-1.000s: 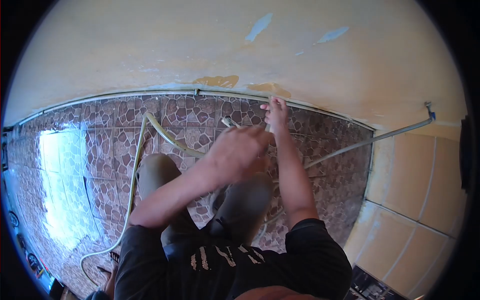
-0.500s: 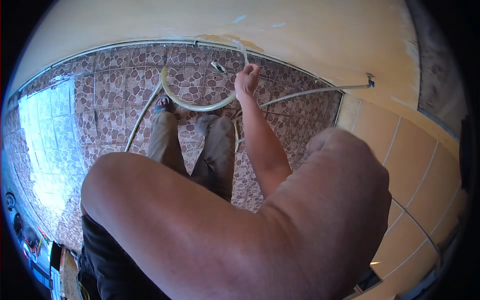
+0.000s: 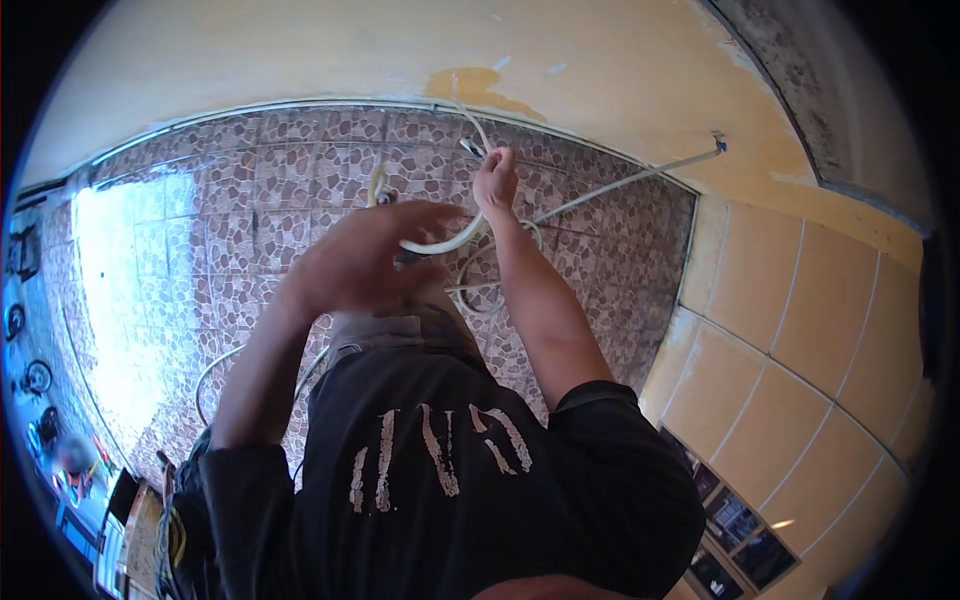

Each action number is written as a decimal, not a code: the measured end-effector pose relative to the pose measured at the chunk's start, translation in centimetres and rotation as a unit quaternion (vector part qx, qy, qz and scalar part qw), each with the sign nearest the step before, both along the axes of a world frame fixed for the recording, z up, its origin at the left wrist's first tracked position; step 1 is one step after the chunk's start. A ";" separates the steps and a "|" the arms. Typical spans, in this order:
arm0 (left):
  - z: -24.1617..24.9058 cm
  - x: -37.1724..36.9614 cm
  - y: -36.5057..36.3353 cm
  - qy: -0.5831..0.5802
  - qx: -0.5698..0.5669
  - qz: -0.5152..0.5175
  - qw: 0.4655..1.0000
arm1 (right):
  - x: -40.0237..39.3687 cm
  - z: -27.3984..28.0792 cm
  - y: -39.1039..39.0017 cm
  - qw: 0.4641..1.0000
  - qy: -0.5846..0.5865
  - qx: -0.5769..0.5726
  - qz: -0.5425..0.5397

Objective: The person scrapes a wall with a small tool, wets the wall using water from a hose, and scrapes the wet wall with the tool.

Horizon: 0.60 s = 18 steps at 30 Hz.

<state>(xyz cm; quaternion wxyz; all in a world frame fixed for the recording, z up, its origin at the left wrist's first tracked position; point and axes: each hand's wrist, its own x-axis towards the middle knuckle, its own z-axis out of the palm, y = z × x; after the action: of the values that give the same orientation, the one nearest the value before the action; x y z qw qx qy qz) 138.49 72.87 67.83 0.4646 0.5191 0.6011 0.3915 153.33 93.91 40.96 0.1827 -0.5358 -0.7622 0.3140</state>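
My right hand (image 3: 495, 182) is closed around a pale, translucent hose (image 3: 462, 240) near its end. Water (image 3: 478, 122) streams from it toward a wet patch (image 3: 480, 90) low on the yellow wall. The hose curves from my right hand down to the left and passes behind my left hand. My left hand (image 3: 375, 255), blurred by motion, is over the hose with its fingers stretched apart and seems to hold nothing. A small white and dark object (image 3: 470, 147) lies on the floor by the wall, just left of my right hand.
Another hose length (image 3: 630, 186) runs to a tap (image 3: 719, 142) on the right wall. Loops of hose (image 3: 485, 290) lie on the stone-patterned tile floor (image 3: 280, 200). Framed pictures (image 3: 735, 525) are at lower right. Motorcycles (image 3: 36, 376) and a person (image 3: 75, 455) appear at far left.
My left arm, large and close to the camera before, has lowered, and its hand is now over the hose. My right hand still grips the hose. The view has shifted, showing my shirt.
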 end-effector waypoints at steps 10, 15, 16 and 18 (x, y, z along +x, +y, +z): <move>-39.1 10.2 -44.2 -0.335 -0.409 0.554 0.643 | 0.7 4.1 -5.8 1.000 0.009 0.000 0.020; -33.8 12.0 -43.2 -0.224 -0.549 0.575 0.564 | 0.5 4.4 -7.4 1.000 0.007 0.019 0.002; -40.3 11.7 -48.1 -0.407 -0.410 0.577 0.578 | 0.0 4.4 -8.2 0.999 0.015 0.038 0.009; -37.9 9.3 -44.4 -0.334 -0.407 0.575 0.626 | -2.0 4.9 -10.0 1.000 0.006 0.011 0.012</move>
<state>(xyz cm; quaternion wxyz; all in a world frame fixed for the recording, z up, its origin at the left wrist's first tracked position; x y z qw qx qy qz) 147.75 28.51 29.93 0.4781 -0.3403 0.6790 0.4411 151.30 83.90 45.90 0.1899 -0.5227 -0.7708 0.3109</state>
